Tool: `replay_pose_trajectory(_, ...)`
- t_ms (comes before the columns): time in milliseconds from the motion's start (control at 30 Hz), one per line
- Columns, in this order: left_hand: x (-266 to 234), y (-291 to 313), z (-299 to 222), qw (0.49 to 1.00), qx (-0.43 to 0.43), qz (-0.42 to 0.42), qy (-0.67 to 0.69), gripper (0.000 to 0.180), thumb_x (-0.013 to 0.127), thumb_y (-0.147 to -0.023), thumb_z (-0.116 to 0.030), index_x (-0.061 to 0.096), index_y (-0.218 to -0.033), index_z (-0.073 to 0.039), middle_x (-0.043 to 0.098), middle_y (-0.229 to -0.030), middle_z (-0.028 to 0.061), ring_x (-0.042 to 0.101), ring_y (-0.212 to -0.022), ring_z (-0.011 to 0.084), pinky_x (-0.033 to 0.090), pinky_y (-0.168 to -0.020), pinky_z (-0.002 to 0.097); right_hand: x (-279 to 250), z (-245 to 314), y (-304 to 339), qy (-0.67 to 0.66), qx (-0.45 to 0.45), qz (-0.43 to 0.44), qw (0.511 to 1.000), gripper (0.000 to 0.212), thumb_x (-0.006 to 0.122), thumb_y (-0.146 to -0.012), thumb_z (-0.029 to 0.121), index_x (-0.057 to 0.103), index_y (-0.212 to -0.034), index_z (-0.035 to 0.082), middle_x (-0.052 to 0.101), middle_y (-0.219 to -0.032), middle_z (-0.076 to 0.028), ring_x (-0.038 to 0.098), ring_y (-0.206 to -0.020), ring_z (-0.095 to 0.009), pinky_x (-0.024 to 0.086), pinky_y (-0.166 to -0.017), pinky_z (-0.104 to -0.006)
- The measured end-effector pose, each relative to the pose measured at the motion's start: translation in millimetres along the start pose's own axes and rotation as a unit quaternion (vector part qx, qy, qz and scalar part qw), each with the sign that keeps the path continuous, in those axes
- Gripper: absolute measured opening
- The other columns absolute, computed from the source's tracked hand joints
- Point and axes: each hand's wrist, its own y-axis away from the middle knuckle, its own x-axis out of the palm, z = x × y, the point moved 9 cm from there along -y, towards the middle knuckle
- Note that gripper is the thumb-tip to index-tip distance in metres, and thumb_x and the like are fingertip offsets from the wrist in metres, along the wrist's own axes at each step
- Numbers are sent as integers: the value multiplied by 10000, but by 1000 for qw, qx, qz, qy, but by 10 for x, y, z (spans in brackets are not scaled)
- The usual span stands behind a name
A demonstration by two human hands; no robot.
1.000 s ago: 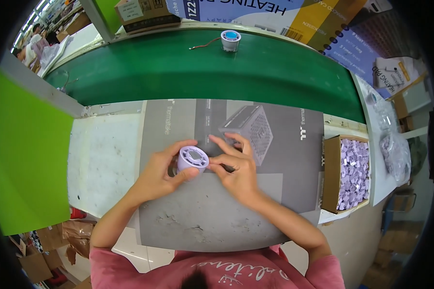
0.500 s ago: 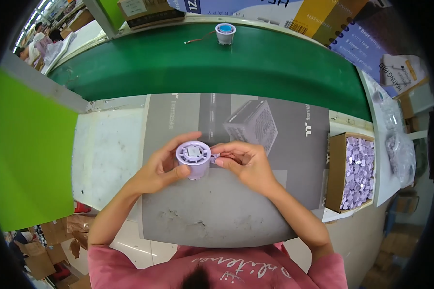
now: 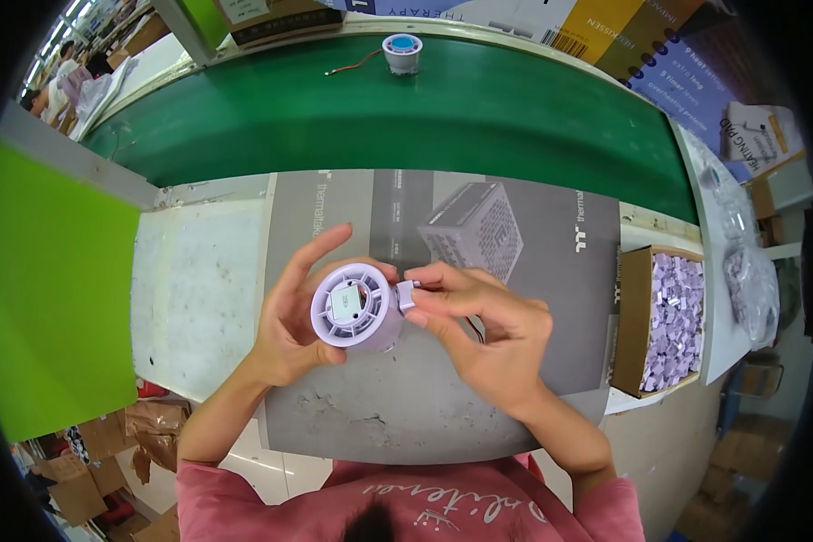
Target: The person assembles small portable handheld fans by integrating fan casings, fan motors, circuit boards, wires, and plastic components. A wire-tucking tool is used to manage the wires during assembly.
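My left hand (image 3: 289,316) is wrapped round a lilac cylindrical fan housing (image 3: 384,327), its round grille with a pale square centre tilted up and to the left. Thumb and fingers grip its side; one finger points away from it. Between the thumb and fingertips of my right hand (image 3: 488,325) is a small lilac plastic clip (image 3: 406,295), close against the housing's right side. Whether the two touch I cannot tell. A thin dark and red wire (image 3: 475,331) shows under my right fingers; where it leads is hidden.
Grey printed cardboard (image 3: 425,397) covers the work table. On the right stands an open box (image 3: 635,316) heaped with small lilac pieces (image 3: 673,321). Across the green conveyor belt (image 3: 334,117), a similar housing (image 3: 401,56) with a blue centre and red wire stands upright. A green panel (image 3: 54,289) borders the left.
The housing has tipped, turning its grille toward the left and showing more of it. My right hand has shifted slightly right and down, and the small clip now shows more clearly.
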Motion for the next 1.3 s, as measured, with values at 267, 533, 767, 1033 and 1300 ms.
replay_pose_trajectory(267,43,32,-90,993,50,104,4,1103,861,-711,-325,172,-1513,-13,538,-1294,225,547,-1207,288,430,-1025,393,17,183,-17,15,-62,22,998,201,762,-713,-78,742,-893,9,727,-920,-129,682,-809,-215,550,-700,-292)
replay_pose_trajectory(533,-118,105,159,990,-12,78,-114,836,706,-886,-284,219,-1515,-26,506,-1326,126,478,-1262,224,363,-1061,357,244,-734,150,-58,120,21,991,180,716,-783,-76,724,-952,-11,716,-997,-117,628,-1000,-185,524,-862,-302)
replay_pose_trajectory(767,-201,140,232,938,-58,69,-334,718,700,-888,-240,321,-1460,-26,512,-1309,155,528,-1164,236,444,-946,339,339,-758,183,170,63,37,983,196,748,-738,-12,758,-906,89,709,-1099,-23,538,-1069,-241,500,-816,-338)
replay_pose_trajectory(1033,-84,1,182,893,-216,115,-377,611,636,-934,-294,364,-1406,-17,568,-1204,168,573,-1050,227,467,-883,320,300,-657,44,248,4,148,957,136,773,-717,54,755,-851,74,686,-1152,-46,562,-1055,-276,464,-842,-384)
replay_pose_trajectory(1300,-212,74,230,975,-166,93,-115,739,681,-906,-323,285,-1474,-63,519,-1321,108,497,-1230,201,417,-1008,336,432,-980,78,-197,208,106,952,131,698,-816,-61,638,-926,-27,702,-1030,-159,680,-929,-188,566,-820,-302)
